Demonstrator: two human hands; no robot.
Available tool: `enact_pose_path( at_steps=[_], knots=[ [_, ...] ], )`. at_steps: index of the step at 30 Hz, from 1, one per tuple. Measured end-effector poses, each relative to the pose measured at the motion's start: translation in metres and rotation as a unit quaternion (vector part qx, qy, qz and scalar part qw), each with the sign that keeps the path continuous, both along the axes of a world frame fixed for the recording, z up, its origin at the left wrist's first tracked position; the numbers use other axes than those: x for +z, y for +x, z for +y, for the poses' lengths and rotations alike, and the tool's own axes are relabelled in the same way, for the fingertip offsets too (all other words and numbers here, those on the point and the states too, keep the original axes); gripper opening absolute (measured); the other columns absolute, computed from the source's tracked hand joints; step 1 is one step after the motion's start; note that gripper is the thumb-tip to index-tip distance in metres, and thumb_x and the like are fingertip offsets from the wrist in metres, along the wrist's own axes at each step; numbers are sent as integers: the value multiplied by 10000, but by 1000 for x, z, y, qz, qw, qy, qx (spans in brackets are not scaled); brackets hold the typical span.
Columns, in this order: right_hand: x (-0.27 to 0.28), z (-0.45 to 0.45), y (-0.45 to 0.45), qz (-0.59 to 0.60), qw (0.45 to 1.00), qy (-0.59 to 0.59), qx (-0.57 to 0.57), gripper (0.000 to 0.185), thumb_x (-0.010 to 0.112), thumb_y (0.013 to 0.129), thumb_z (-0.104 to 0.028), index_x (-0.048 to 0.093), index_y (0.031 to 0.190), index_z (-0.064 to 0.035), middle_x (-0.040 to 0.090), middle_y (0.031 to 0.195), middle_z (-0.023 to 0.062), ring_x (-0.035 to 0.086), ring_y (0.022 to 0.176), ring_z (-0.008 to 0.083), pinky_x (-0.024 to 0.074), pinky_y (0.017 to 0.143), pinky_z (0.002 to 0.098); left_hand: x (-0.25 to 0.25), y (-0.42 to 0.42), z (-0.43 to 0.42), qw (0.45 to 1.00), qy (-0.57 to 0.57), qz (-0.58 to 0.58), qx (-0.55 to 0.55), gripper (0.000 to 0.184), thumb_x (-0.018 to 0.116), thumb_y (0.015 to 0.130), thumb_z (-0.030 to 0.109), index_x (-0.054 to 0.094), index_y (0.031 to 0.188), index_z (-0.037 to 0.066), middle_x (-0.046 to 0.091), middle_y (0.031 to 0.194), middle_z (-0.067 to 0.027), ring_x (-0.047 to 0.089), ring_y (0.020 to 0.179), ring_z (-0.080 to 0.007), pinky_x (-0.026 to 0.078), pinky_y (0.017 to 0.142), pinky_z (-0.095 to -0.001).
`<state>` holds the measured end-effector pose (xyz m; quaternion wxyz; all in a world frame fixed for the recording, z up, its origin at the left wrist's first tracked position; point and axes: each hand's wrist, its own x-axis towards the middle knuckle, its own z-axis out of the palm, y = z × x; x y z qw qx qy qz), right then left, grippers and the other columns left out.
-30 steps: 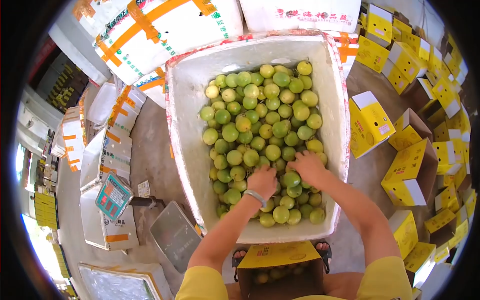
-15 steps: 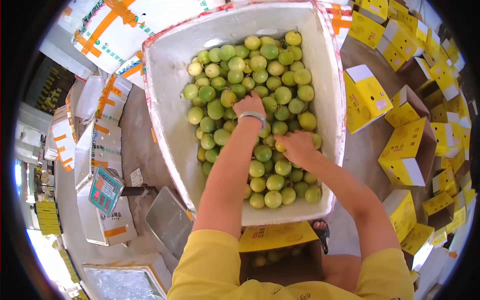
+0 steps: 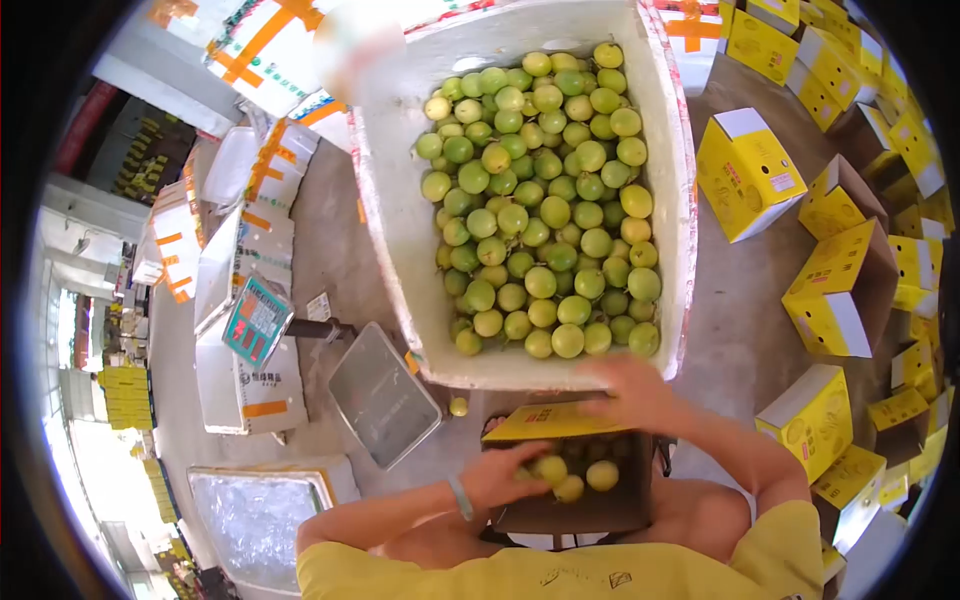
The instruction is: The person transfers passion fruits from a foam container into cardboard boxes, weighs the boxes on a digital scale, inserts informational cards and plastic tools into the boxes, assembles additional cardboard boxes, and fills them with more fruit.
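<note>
Grey floor [image 3: 735, 310] spreads around me on the feed, with yellow cartons [image 3: 745, 180] on the right and a scale platform [image 3: 385, 400] on the left. Most of the green fruit [image 3: 540, 282] lies in the white foam box [image 3: 395, 210]; three paler fruits [image 3: 602, 475] show at the open carton [image 3: 590, 518] between the knees. My left hand [image 3: 498, 476] reaches in beside them, fingers extended and slightly curved; I cannot tell whether they grip one. My right hand [image 3: 638, 395], above the near rim, is too blurred to read its fingers. I judge that a loose release could bounce fruit out, or that the carton's flap [image 3: 530, 424], if knocked, could deflect some onto the floor, where one stray fruit [image 3: 458, 407] lies.
</note>
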<state>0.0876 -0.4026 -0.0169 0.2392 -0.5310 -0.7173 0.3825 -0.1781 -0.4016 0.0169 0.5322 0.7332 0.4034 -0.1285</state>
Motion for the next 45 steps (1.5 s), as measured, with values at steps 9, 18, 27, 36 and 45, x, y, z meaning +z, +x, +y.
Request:
enact_pose_path(
  at_steps=[9,18,27,36,45],
  knots=[
    [-91,46,-27,-200,976,79,-39,540,600,749,-74,495,1236,-282,452,1051,137,488,1020,350,501,761,422,-41,-33,21,976,182,68,96,352,657,803,291,610,1069,65,661,851,-109,643,736,-255,511,696,-354],
    [3,-42,-14,166,968,-9,186,565,658,783,-170,433,1299,-119,476,1214,145,453,1130,302,456,882,376,-148,-159,8,935,219,255,114,454,676,745,258,539,1154,119,592,1105,-153,569,1020,-339,480,837,-416],
    [-152,-79,54,-108,991,-79,-13,180,592,831,-183,630,956,-60,618,877,140,618,760,285,505,669,363,-245,-196,-41,907,66,375,182,865,740,683,181,248,1395,198,211,1416,-284,423,1187,-462,421,953,-471],
    [-156,-24,11,-256,959,-124,12,314,554,842,-297,613,1041,-61,616,935,147,597,900,276,469,809,375,-331,-202,-30,902,148,254,317,601,719,713,183,461,1255,208,340,1267,-347,459,1077,-474,435,884,-472],
    [-108,0,3,-116,942,-309,-64,349,549,845,-313,598,1072,-53,613,980,171,588,941,291,459,833,381,-180,-150,-24,878,204,-40,430,328,532,846,92,491,1171,79,544,950,-124,538,775,-202,479,651,-316]
  ],
)
